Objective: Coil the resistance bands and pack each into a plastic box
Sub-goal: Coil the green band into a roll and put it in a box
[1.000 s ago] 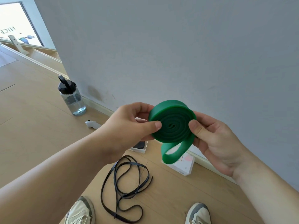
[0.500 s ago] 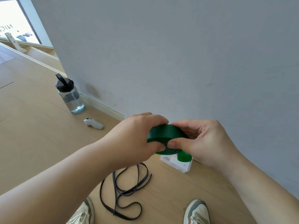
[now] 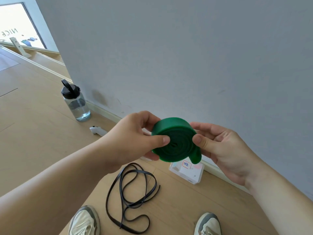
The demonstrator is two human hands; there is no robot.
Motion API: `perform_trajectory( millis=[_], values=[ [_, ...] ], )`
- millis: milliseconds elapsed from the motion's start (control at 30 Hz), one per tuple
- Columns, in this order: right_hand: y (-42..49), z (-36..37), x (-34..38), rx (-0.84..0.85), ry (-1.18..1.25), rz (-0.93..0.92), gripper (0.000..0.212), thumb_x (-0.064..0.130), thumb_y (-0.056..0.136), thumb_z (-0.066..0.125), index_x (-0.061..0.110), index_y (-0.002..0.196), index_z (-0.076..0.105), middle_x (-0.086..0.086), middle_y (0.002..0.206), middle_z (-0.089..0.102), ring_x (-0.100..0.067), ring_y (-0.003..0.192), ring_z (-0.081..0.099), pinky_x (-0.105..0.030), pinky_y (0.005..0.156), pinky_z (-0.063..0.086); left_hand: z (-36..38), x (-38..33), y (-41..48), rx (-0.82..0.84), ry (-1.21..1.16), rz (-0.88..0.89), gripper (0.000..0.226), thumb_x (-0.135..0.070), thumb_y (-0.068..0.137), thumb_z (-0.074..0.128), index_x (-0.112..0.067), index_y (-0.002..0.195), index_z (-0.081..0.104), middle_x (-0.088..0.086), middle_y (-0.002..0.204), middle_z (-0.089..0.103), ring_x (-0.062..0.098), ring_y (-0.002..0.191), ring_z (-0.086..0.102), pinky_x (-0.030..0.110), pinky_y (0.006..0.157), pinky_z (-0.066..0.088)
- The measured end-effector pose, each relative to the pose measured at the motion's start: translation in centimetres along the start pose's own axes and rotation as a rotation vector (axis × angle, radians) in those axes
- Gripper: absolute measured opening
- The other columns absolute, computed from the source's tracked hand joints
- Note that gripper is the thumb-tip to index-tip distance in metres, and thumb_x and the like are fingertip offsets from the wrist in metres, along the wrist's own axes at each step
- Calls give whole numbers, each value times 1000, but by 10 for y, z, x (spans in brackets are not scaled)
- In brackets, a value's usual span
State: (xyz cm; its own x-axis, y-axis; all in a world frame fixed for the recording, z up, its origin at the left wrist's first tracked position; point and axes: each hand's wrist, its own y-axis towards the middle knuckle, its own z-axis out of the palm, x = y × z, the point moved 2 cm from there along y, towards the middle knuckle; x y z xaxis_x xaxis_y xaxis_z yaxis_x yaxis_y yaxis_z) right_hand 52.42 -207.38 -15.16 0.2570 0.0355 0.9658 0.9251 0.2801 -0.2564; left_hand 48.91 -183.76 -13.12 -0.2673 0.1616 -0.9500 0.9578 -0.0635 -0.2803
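Note:
A green resistance band (image 3: 176, 141), wound into a tight flat coil, is held up in front of me between both hands. My left hand (image 3: 133, 139) pinches its left side, thumb on the face and fingers behind. My right hand (image 3: 220, 148) grips the right side, with its thumb pressing the coil's edge; a short loose end of the band sticks out below that thumb. A thin black band (image 3: 133, 197) lies uncoiled in loose loops on the wooden floor. A clear plastic box (image 3: 188, 172) with a label sits by the wall, below the coil.
A water bottle (image 3: 75, 100) with a black lid stands by the skirting board at the left, with a small white controller (image 3: 98, 130) on the floor near it. My two shoes (image 3: 84, 221) show at the bottom edge. A grey wall fills the upper view.
The coil was tilted flat and lowered half a second ago; now it is raised again with its face turned toward me. The loose tail is shorter than one second ago.

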Motion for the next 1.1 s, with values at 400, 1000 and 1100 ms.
perform_trajectory(
  millis=[400, 1000, 1100],
  values=[
    [-9, 1, 12, 6, -237, -68, 25, 8, 96, 67, 16, 118, 74, -1, 104, 82, -12, 94, 77, -25, 78, 59, 13, 12, -3, 98, -84, -60, 30, -20, 88, 81, -7, 109, 65, 8, 111, 74, 28, 90, 79, 43, 75, 66],
    [-1, 7, 7, -96, -67, -138, 25, 26, 80, 74, 6, 94, 68, -15, 89, 78, -29, 86, 78, -41, 85, 65, 6, 9, 6, 49, 184, 89, 15, -24, 92, 78, -32, 104, 72, -22, 78, 76, 0, 70, 73, 8, 57, 50],
    [-2, 10, 7, -80, -47, -150, 25, 28, 83, 70, 5, 93, 69, -18, 95, 79, -31, 90, 78, -38, 80, 64, 3, 9, 5, 31, 93, 74, 16, -20, 92, 77, -28, 105, 74, -11, 91, 80, 12, 80, 78, 22, 71, 62]
  ],
)
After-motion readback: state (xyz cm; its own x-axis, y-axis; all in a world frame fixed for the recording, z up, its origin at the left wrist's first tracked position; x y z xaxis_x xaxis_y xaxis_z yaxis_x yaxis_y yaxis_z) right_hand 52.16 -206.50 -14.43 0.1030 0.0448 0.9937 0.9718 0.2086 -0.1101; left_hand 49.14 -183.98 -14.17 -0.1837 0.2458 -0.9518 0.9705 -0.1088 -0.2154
